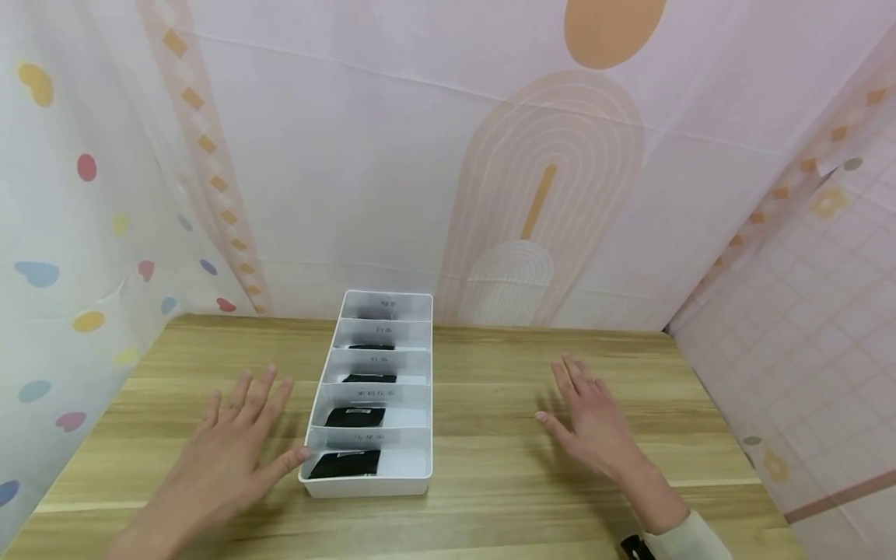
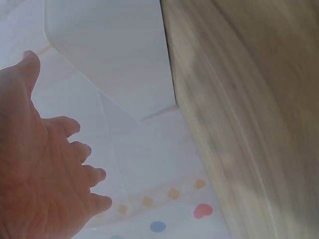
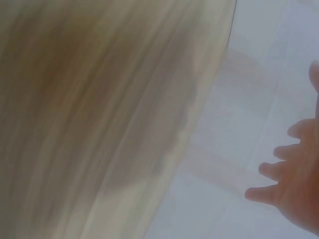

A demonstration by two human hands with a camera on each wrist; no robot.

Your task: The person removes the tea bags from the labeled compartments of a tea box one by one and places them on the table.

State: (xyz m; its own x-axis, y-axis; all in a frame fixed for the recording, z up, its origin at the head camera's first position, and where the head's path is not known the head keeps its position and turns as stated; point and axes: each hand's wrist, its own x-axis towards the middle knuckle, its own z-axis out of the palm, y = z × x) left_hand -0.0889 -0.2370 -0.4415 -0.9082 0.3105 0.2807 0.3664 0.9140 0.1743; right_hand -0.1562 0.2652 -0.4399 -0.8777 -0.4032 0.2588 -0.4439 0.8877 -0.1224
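Note:
A white divided box (image 1: 367, 488) stands lengthwise on the wooden table, its five sections in a row, so several compartments run from front to back. Flat black packets (image 1: 348, 464) lie in the compartments, and small printed labels mark the dividers. My left hand (image 1: 234, 451) is spread beside the box, thumb tip right at its front left corner. In the left wrist view the same hand (image 2: 45, 164) holds nothing, with the box's plain side wall (image 2: 104, 50) beyond the thumb. To the right, my right hand (image 1: 595, 420) hovers over the table with fingers extended, holding nothing.
The wooden table (image 1: 504, 467) ends at a pale patterned curtain (image 1: 336, 155) behind. More patterned cloth (image 1: 826, 311) hangs along the right side, and dotted cloth (image 1: 70, 233) along the left. A dark band (image 1: 635, 547) shows near the right sleeve (image 1: 689, 538).

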